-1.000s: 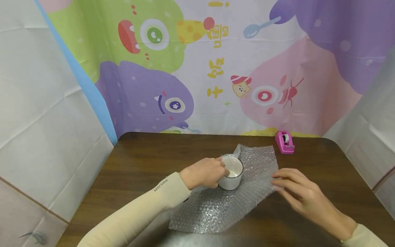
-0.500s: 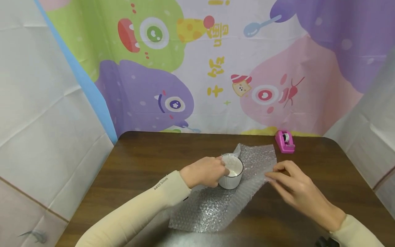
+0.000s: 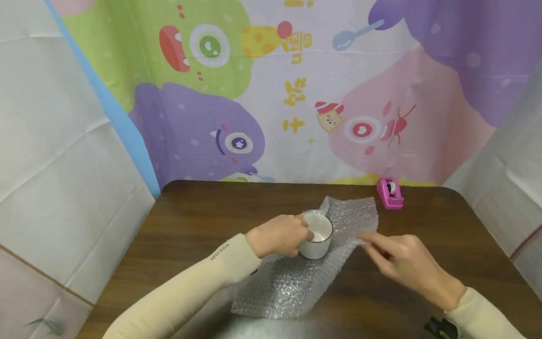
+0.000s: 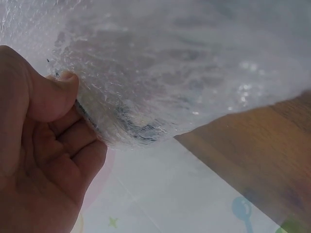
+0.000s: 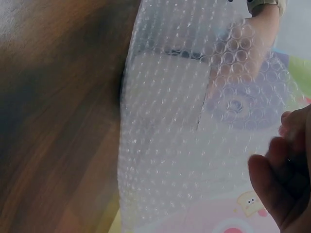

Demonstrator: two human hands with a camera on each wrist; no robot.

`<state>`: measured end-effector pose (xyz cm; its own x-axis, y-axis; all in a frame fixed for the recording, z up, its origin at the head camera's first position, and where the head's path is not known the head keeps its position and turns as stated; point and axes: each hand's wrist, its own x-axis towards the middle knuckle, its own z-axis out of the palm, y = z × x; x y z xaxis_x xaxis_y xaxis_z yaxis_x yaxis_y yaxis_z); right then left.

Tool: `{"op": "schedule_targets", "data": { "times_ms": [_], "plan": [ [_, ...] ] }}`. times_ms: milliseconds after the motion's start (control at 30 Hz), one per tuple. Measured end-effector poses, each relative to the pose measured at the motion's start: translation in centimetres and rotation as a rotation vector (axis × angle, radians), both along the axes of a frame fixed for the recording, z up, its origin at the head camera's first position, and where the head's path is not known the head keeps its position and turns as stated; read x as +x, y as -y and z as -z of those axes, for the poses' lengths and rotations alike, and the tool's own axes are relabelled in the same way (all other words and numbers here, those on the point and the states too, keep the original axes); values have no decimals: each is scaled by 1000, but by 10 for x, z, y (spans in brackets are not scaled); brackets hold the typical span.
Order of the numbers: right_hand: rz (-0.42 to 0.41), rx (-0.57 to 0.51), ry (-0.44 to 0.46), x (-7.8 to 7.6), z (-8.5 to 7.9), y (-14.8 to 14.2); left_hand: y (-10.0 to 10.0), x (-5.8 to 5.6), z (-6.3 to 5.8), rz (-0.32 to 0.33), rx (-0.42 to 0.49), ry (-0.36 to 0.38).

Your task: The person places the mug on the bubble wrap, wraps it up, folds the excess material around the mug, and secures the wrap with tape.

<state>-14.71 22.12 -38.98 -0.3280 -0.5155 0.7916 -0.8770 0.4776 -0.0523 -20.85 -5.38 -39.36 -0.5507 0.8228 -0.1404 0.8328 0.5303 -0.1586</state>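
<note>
A white ribbed cup [image 3: 315,248] with a dark rim stands upright on a sheet of bubble wrap [image 3: 288,287]. My left hand [image 3: 279,235] grips the cup's near-left rim, fingers reaching inside. In the left wrist view, the thumb and curled fingers of that hand [image 4: 48,121] hold the dark rim, with wrap [image 4: 170,63] rising behind it. My right hand [image 3: 408,263] pinches the wrap's right edge and holds it lifted beside the cup. Through the raised wrap [image 5: 160,165] in the right wrist view, the cup shows faintly, while the right hand [image 5: 286,170] is partly out of frame.
A pink tape dispenser [image 3: 390,195] sits at the back right of the brown wooden table [image 3: 190,212]. A cartoon-printed curtain [image 3: 275,155] hangs behind the table, and pale panels [image 3: 63,165] flank both sides.
My right hand has moved left toward the cup, drawing the wrap's right edge up and inward. The left hand and the cup have stayed in place.
</note>
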Motion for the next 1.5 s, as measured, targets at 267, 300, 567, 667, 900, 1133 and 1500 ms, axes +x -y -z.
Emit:
{"op": "schedule_targets", "data": {
  "times_ms": [267,300,567,667,900,1133,1500],
  "plan": [
    [-19,39,94,0,6,2,0,-2,2,-19,-14,22],
    [-19,52,122,1,7,2,0,-2,2,-23,-15,27],
    [-25,68,310,5,9,6,0,-1,2,-20,-20,20],
    [-27,45,328,5,9,10,0,-1,2,-12,-24,2],
    [-7,42,342,4,12,15,0,-1,2,-15,-28,2],
    [30,32,327,4,21,17,0,1,2,-15,-26,-16],
    [57,59,354,6,39,22,-1,1,2,-3,-16,-32]
  ]
}}
